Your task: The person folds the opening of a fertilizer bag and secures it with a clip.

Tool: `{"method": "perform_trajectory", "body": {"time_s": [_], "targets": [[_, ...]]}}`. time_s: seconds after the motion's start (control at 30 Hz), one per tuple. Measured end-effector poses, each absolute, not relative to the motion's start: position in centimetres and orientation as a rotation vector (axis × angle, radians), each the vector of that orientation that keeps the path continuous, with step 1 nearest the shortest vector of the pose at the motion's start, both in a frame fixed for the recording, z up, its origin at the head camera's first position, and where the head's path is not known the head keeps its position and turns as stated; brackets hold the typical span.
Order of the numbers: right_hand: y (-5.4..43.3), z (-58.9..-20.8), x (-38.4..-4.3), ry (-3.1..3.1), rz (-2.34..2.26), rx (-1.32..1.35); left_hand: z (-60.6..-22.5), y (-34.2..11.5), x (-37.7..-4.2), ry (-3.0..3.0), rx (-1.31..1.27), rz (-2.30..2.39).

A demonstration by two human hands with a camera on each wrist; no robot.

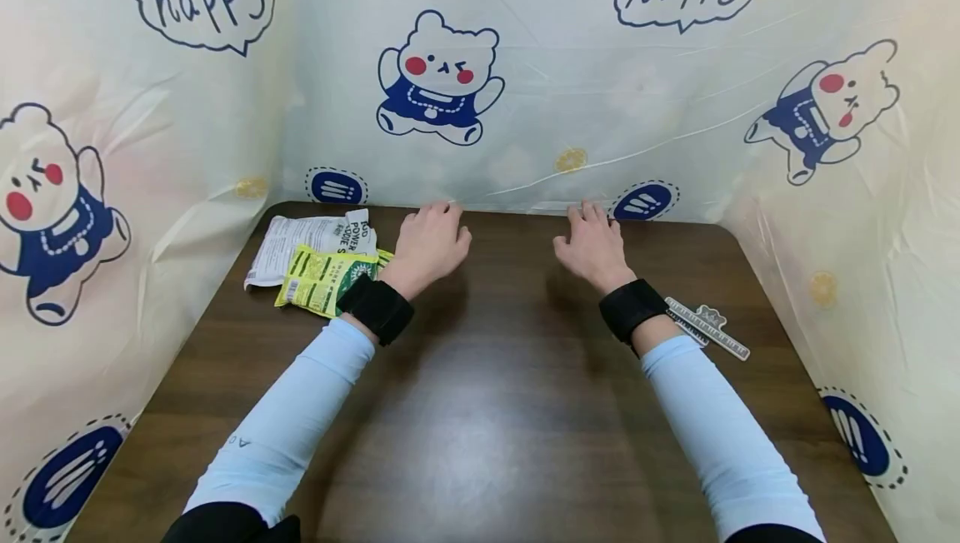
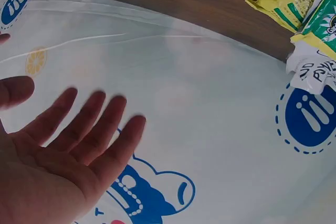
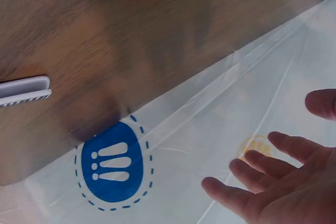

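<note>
My left hand [image 1: 431,243] is held over the far side of the table with its fingers loosely extended, holding nothing. In the left wrist view its palm [image 2: 58,166] and spread fingers are bare. Left of it lie a yellow-green packet [image 1: 318,278] and a white printed packet [image 1: 300,239], the yellow one overlapping the white. My right hand [image 1: 594,245], also holding nothing, is over the far side to the right, fingers spread in the right wrist view. Behind its wrist lies a pale clip [image 1: 712,328] with ruler-like marks, partly hidden by the forearm; its end shows in the right wrist view.
The brown wooden table [image 1: 480,385] ends at the back against a plastic sheet [image 1: 555,118] printed with bears. The same sheet rises along the left and right sides. Black bands [image 1: 377,308] circle both wrists.
</note>
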State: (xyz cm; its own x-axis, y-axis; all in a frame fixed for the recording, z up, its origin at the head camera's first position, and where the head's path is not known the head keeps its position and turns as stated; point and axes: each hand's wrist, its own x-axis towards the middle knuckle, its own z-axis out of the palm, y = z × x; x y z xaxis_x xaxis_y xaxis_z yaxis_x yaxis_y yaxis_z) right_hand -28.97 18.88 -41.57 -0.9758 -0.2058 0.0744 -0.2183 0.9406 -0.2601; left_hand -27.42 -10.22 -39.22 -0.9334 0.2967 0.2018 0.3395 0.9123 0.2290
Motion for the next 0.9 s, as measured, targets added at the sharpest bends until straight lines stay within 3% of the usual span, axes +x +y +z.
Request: {"method": "perform_trajectory", "body": {"time_s": [0.27, 0.6, 0.9], "targets": [[17.2, -42.1, -26.9, -2.992, 0.477, 0.395, -40.4, -9.9, -25.8, -2.89, -0.537, -0.431], [13.3, -45.3, -22.1, -3.147, 0.435, 0.562, -43.9, -9.3, -22.5, -3.015, -0.618, -0.417], [12.2, -46.6, -20.2, -3.229, 0.363, 0.547, -46.1, -8.9, -20.9, -3.127, -0.667, -0.392]]}}
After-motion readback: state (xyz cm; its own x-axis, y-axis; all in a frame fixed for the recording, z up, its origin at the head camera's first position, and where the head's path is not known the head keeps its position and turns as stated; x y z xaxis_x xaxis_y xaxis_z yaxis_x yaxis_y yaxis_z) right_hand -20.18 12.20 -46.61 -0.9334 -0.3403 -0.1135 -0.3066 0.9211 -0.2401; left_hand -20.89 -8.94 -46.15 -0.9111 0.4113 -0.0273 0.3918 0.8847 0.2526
